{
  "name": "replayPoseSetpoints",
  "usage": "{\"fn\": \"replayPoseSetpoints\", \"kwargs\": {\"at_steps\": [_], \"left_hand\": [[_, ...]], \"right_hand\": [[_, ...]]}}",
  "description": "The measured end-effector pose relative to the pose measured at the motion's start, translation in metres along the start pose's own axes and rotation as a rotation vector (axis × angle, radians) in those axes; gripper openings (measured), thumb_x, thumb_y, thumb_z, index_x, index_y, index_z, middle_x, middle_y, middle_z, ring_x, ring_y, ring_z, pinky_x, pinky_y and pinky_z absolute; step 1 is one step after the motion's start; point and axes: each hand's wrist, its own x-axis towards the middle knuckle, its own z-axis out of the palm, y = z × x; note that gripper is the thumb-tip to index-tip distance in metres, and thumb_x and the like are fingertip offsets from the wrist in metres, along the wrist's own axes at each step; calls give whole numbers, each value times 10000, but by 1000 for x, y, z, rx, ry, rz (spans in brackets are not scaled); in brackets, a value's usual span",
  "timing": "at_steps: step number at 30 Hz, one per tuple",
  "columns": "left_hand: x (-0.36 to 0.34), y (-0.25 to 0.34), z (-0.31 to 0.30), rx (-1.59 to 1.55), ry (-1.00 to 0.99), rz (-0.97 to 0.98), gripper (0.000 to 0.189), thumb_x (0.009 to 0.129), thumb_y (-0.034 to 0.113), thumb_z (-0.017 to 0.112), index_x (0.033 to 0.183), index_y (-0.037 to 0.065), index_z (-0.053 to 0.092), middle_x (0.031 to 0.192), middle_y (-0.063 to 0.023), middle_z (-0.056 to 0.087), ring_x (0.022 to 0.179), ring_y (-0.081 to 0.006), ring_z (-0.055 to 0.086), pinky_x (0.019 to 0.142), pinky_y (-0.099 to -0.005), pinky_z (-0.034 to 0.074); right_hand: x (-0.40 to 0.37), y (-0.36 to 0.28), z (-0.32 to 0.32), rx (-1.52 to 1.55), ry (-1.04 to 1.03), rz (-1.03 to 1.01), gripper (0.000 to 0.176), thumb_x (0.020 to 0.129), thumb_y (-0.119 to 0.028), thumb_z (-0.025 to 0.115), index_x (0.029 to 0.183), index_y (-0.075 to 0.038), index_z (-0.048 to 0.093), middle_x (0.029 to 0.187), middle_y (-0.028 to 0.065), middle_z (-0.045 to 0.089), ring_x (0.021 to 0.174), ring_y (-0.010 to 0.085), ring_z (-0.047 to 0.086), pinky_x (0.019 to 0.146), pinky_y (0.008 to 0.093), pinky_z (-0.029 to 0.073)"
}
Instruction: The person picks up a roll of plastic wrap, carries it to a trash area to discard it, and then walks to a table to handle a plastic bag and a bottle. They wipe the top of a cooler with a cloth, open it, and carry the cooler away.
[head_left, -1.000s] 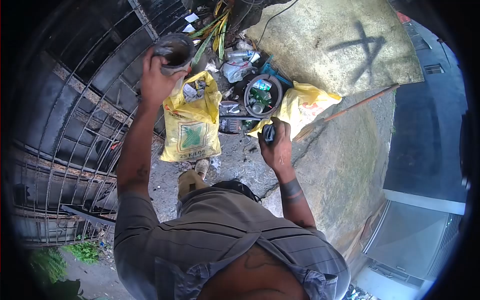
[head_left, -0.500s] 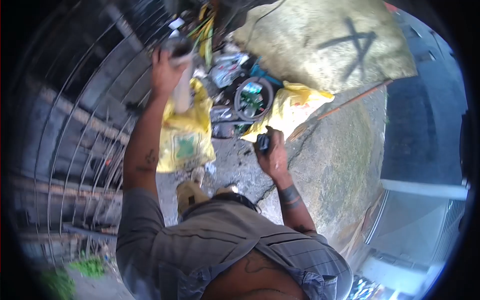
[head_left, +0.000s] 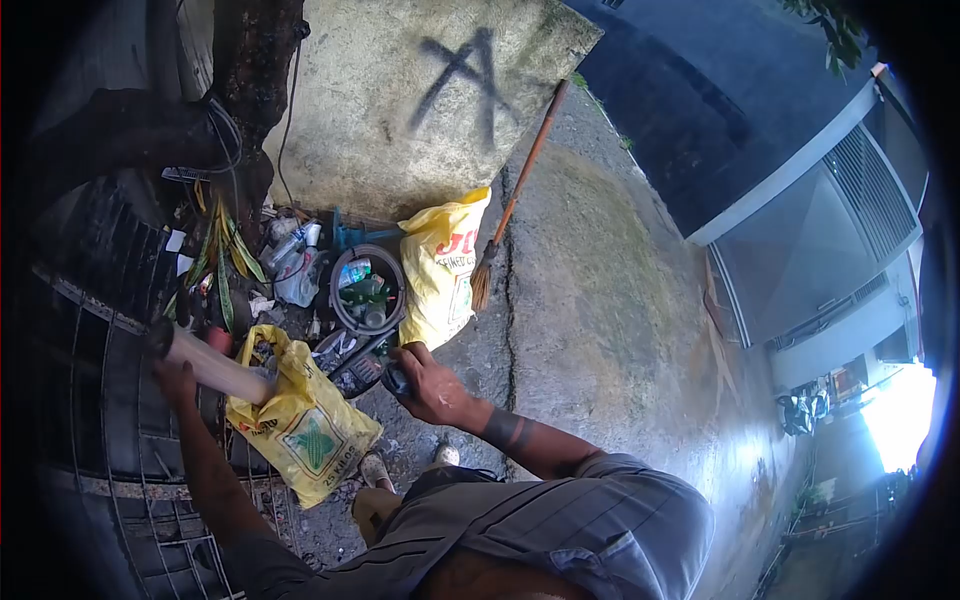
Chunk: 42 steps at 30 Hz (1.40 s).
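- The left hand [head_left: 178, 385] had its grip closed around the pale tube [head_left: 222, 369], near its dark end
- Tube's long axis slanted rightward, down to the yellow sack's [head_left: 312, 445] mouth
- The right hand [head_left: 437, 391], farther away, clamped a small dark thing [head_left: 396, 381]

Tube [head_left: 215, 366] at mouth of near sack [head_left: 312, 445], bucket [head_left: 399, 286] left of far sack [head_left: 432, 285]

Pretty rough grey concrete ground [head_left: 620, 300] here, with a long crack [head_left: 512, 340] running through it. Sitting on it: a yellow 25-kilo sack [head_left: 312, 445], a second yellow sack [head_left: 438, 275], a round bucket [head_left: 400, 288] right beside that one, some loose trash [head_left: 298, 282], and a broom [head_left: 482, 280], bristles down.
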Motion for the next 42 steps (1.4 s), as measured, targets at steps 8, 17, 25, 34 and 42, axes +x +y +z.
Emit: {"fn": "replayPoseSetpoints", "kwargs": {"at_steps": [8, 17, 25, 34, 42], "left_hand": [[-50, -37, 10, -43, -32, 106, 660, 719, 186, 699, 1274, 12, 387, 1254, -234, 437, 1156, -388, 422, 973, -423, 357], [-292, 148, -52, -1633, -1418, -736, 702, 844, 343, 562, 1393, 146, 169, 1265, -144, 417, 1007, -262, 546, 744, -460, 522], [-275, 97, 16, -1744, -1036, -813, 216, 858, 101, 509, 1071, 68, 515, 922, -82, 617, 735, -187, 616, 612, -301, 517], [-123, -48, 94, -423, -342, -309, 767, 671, 302, 738, 1308, 72, 379, 1214, -182, 497, 1012, -351, 539, 816, -431, 463], [-337, -68, 78, 269, -1142, -91, 563, 649, 465, 721, 951, -2, 632, 856, -185, 647, 816, -333, 619, 740, -397, 461]], "right_hand": [[-8, 10, 15, -18, 73, -75, 455, 726, -123, 627, 1121, -49, 413, 1051, 178, 446, 873, 384, 537, 692, 439, 482], [-4, -17, 59, 15, -176, -143, 567, 707, -159, 649, 1182, -19, 372, 1091, 202, 408, 971, 398, 499, 772, 438, 462], [-26, -32, 56, -55, -294, -66, 686, 735, -226, 648, 1292, -39, 294, 1248, 223, 346, 1099, 420, 424, 920, 439, 390], [-73, 38, 39, -107, -186, 60, 466, 770, -307, 648, 1098, -30, 465, 1203, 227, 367, 1058, 415, 457, 879, 442, 420], [-167, 130, 68, -58, -215, 446, 532, 755, -371, 649, 1124, -24, 483, 1176, 235, 394, 1051, 405, 458, 899, 448, 404]]}}
